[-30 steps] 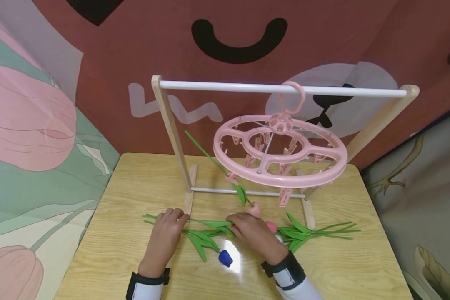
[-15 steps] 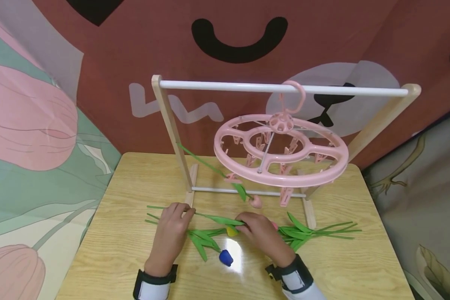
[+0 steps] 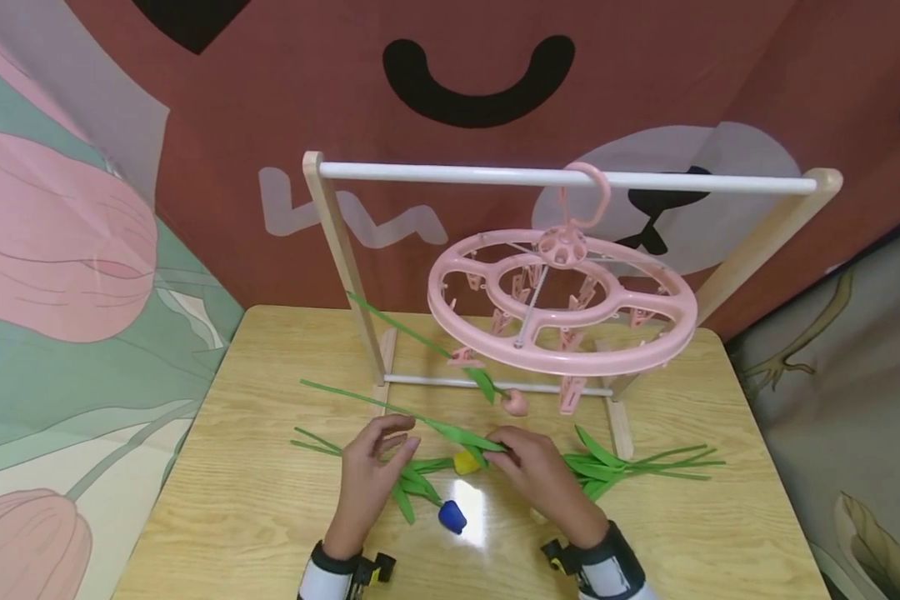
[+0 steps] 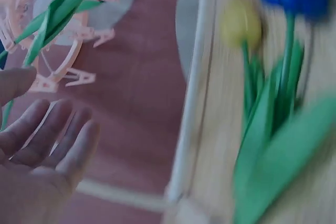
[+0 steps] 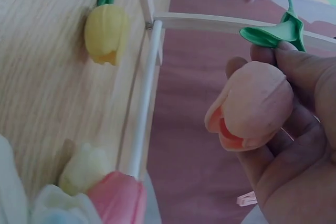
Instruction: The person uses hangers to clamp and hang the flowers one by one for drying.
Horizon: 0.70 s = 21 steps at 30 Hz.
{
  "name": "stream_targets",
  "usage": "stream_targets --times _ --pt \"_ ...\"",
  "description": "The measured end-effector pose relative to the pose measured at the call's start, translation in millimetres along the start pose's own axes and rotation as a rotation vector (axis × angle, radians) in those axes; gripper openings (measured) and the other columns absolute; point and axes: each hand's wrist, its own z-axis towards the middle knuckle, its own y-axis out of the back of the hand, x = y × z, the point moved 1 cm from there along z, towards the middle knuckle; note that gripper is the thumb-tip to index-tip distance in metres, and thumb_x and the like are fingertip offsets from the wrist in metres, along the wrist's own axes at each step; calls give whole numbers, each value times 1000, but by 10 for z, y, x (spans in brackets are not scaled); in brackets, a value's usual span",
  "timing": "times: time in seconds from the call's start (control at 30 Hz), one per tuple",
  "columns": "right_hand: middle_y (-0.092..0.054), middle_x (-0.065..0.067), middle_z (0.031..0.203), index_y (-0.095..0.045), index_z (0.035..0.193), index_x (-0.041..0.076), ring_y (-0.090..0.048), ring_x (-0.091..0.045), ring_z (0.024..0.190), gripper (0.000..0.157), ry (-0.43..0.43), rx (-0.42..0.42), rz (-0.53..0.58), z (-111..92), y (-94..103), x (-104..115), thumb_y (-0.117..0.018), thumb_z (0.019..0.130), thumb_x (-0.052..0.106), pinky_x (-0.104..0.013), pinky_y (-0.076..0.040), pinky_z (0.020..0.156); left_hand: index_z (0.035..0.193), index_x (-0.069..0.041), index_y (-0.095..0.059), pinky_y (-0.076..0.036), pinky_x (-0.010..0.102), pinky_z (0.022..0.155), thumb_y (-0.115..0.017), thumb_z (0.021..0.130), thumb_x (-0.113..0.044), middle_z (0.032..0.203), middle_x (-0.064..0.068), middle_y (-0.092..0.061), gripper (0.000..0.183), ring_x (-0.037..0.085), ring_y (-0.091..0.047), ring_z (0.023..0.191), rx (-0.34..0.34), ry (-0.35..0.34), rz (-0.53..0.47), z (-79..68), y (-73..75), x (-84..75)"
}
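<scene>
In the head view my right hand (image 3: 543,479) pinches an artificial tulip (image 3: 457,435) near its leaves, its long green stem slanting up to the left. Seen from the right wrist, its peach bloom (image 5: 257,108) lies against my fingers. My left hand (image 3: 375,471) is beside that stem, fingers parted and curved loosely; the left wrist view shows the stem passing by its thumb. Below lie a blue tulip (image 3: 452,517) and a yellow tulip (image 3: 466,462) on the table. Another peach tulip (image 3: 515,403) hangs from a clip (image 3: 465,358) of the pink round hanger (image 3: 562,363).
The hanger hooks over the white bar (image 3: 450,174) of a wooden stand (image 3: 337,250). More tulips (image 3: 607,468) lie at the right, stems pointing right; the right wrist view shows pink (image 5: 119,198) and whitish blooms (image 5: 86,169). Several clips dangle under the hanger.
My right hand has lifted the tulip and moved slightly right. My left hand has let go of its stem and moved right, fingers opening. The hanging tulip's stem has swung lower.
</scene>
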Motion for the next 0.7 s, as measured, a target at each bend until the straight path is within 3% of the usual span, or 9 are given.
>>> stream_targets --times 0.1,0.2,0.37,0.47,0.7 --pt "-63 10 79 -71 100 16 -47 4 65 7 5 -14 10 -1 20 27 -74 95 12 -17 -50 54 123 11 -62 -63 33 93 -71 92 7 124 32 -65 33 33 -70 113 19 178 -310 16 -111 39" --pt "-61 12 77 -71 99 15 -47 4 63 10 21 -38 20 5 35 59 -76 92 9 -17 -49 52 129 14 -58 -62 34 95 -69 93 5 129 31 -65 38 25 -71 115 37 256 -489 54 -229 17" --pt "-66 8 80 -71 102 13 -50 4 65 15 68 -64 43 14 56 107 -76 91 4 -16 -52 54 134 18 -53 -60 38 97 -63 97 6 127 15 -72 41 29 -70 118 77 280 -719 89 -444 -69" --pt "-68 3 83 -72 103 13 -52 4 67 14 88 -66 48 13 66 123 -76 92 6 -16 -53 56 132 13 -58 -60 37 96 -59 99 8 124 11 -74 34 31 -71 117 64 272 -815 88 -540 -104" --pt "-67 6 85 -72 105 12 -51 4 66 16 121 -79 32 -6 85 108 -77 91 7 -13 -52 55 120 0 -70 -63 32 88 -54 100 13 116 13 -76 29 21 -76 105 26 214 -896 89 -634 -144"
